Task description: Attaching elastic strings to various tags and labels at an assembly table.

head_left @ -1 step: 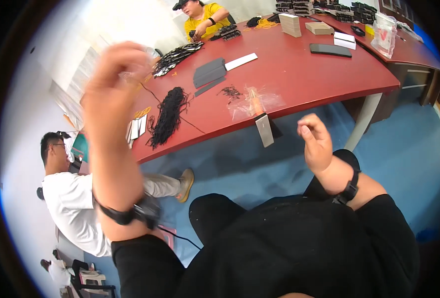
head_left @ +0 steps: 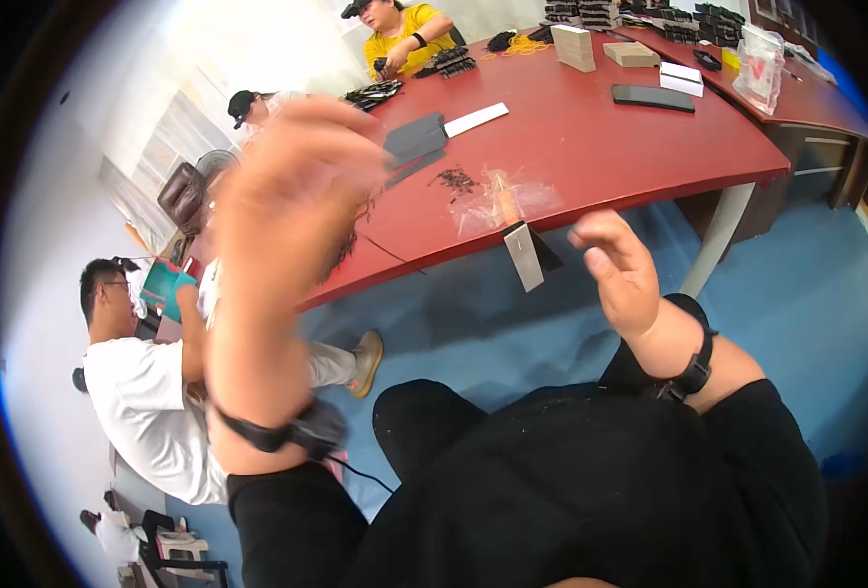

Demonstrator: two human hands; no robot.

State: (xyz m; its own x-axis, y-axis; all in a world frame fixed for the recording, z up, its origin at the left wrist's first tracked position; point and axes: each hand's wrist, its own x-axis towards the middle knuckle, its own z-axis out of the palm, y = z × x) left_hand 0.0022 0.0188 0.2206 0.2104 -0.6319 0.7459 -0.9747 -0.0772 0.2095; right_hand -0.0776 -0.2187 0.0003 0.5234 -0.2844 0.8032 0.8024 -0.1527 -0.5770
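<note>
1. Red counter (head_left: 591,147) spans the upper view above a blue floor (head_left: 777,304); I read directions as a clock face, twelve toward the top.
2. My left hand (head_left: 299,181) hovers over the counter's left part, too blurred for me to tell whether it grips anything.
3. My right hand (head_left: 624,272) is half-curled off the near edge, a narrow gap between thumb and fingers, nothing seen in it.
4. Five o'clock from the left hand, a black cord bundle (head_left: 344,260) peeks out, mostly hidden; at four, one strand (head_left: 395,255) trails clear.
5. Nine o'clock from the right hand, a pale plate (head_left: 524,258) juts off the counter edge, a wooden stick (head_left: 506,204) just behind it.
6. Farther out, dark cards (head_left: 414,142) lie at two o'clock from the left hand; a phone (head_left: 652,97) at twelve from the right.
7. I judge this a cord-handling step, between grips; the next move calls for fingertips isolating one strand without dragging the bundle.
</note>
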